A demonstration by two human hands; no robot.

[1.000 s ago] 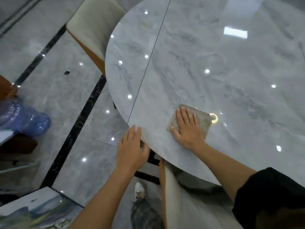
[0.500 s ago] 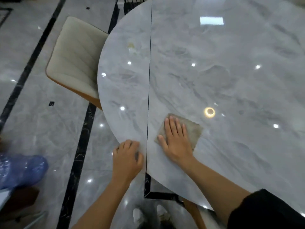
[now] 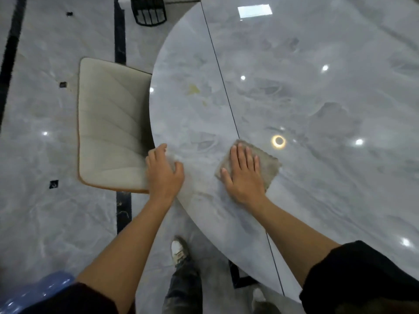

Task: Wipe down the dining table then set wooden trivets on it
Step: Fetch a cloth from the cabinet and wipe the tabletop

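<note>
— How far along?
— Midway through the wiping, at best. Pressing the grey cloth (image 3: 269, 164) flat to the table (image 3: 317, 211) with the right hand (image 3: 243, 175), palm down, fingers straight and together.
— And the left hand (image 3: 163, 174)?
— Parked on the rim, well to the left of the right hand, fingers bent at the edge. Gripping or merely resting: cannot tell through the blur. Just left of it, a cream chair (image 3: 111, 132) tucked against the table.
— Anything left to clean?
— Plenty, judging by the yellowish smear (image 3: 194, 89) ahead of the left hand, well beyond the fingertips and untouched by the cloth.
— Trivets?
— None in sight, neither in hand nor on the table. Whole second step not yet begun.
— Next, then?
— Likely sliding the cloth forward and leftward from under the right hand toward that smear, then covering the rest of the top before fetching trivets.
</note>
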